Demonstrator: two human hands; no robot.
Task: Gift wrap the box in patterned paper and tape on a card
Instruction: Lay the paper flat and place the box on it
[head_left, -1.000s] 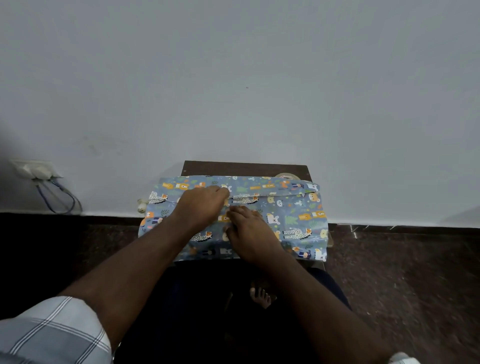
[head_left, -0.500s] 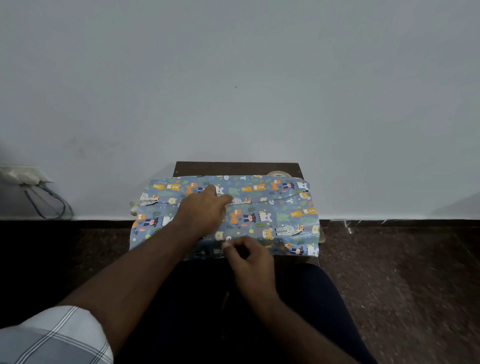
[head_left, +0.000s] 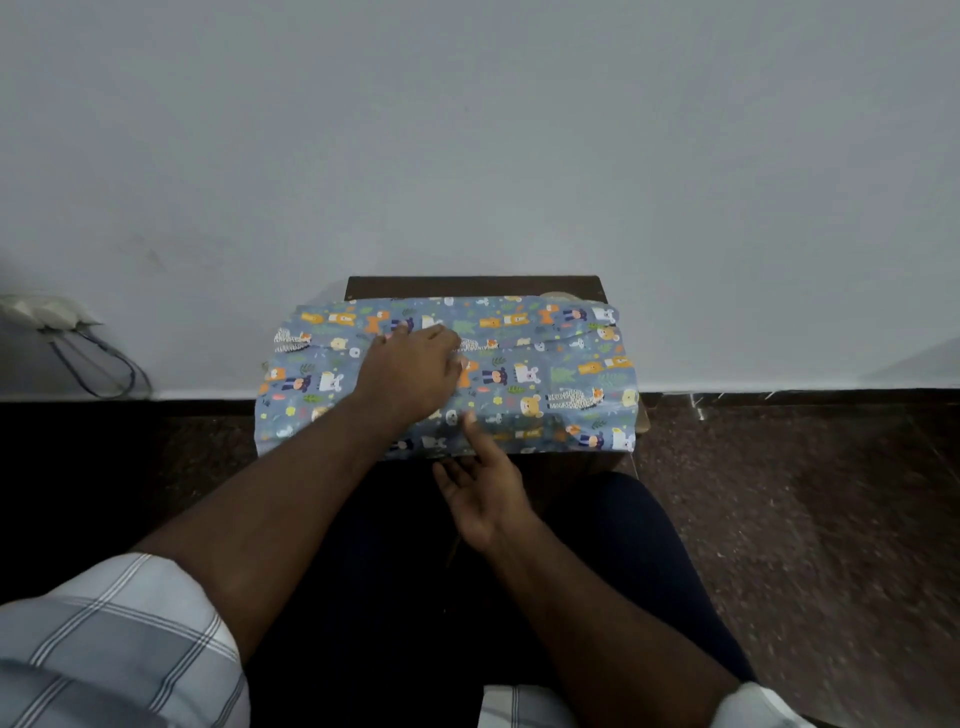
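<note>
The box itself is hidden under a sheet of blue wrapping paper printed with small cartoon animals and green leaves (head_left: 550, 364); only its shape shows, a low, wide block that the paper is folded over. It sits on a small dark brown wooden tabletop (head_left: 467, 286) pushed against a pale grey wall (head_left: 467, 130), and the paper hangs out past the tabletop on the left and right. A folded edge of the paper runs across the top of the block, near its far side.

From the head camera, the left hand (head_left: 410, 371) lies palm down on the paper, left of its middle, the fingers reaching to the folded edge and pressing it flat. The right hand (head_left: 485, 493) is off the paper, just in front of the near edge, palm turned up and leftward, fingers loose and spread, holding nothing; its fingertip comes close to the paper's near side, and I cannot tell whether it touches. The two hands are near each other but apart.

A roundish pale object (head_left: 563, 295) peeks out behind the far right corner of the paper, too hidden to name. A white wall socket with blue cables (head_left: 57, 322) sits low on the wall at left. The floor (head_left: 805, 519) is dark speckled stone. The person wears a grey checked short-sleeved shirt (head_left: 114, 644) and dark trousers.
</note>
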